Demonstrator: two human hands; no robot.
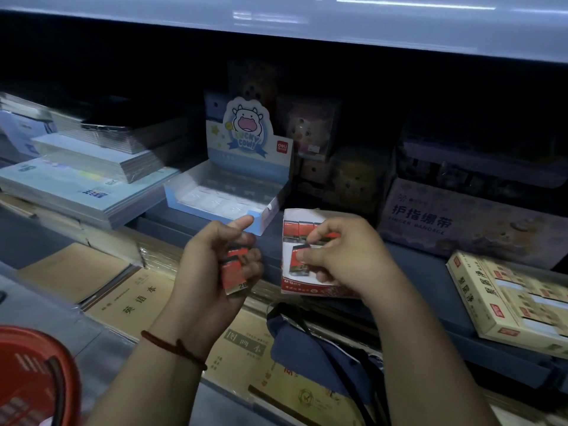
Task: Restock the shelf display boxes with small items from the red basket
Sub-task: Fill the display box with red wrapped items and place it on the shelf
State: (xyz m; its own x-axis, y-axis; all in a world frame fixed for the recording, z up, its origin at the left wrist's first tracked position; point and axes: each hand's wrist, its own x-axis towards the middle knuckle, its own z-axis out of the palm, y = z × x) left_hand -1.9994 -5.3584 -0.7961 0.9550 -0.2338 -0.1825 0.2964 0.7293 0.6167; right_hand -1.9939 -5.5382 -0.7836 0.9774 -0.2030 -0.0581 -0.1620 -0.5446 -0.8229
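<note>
My left hand (219, 259) grips a small stack of red-and-black wrapped erasers (235, 276) in front of the shelf. My right hand (341, 250) pinches one such eraser (299, 261) and holds it inside the red-and-white display box (307, 289) on the shelf edge. A row of the same erasers (296, 229) stands along the back of that box. The red basket (33, 376) shows at the bottom left corner.
A blue-white "Lucky Cow" display box (246, 167) sits behind my left hand. Stacks of notebooks (86, 179) lie to the left, a finger-bandage box (461, 222) and a cream eraser box (516, 299) to the right. A blue bag (310, 348) hangs below my right wrist.
</note>
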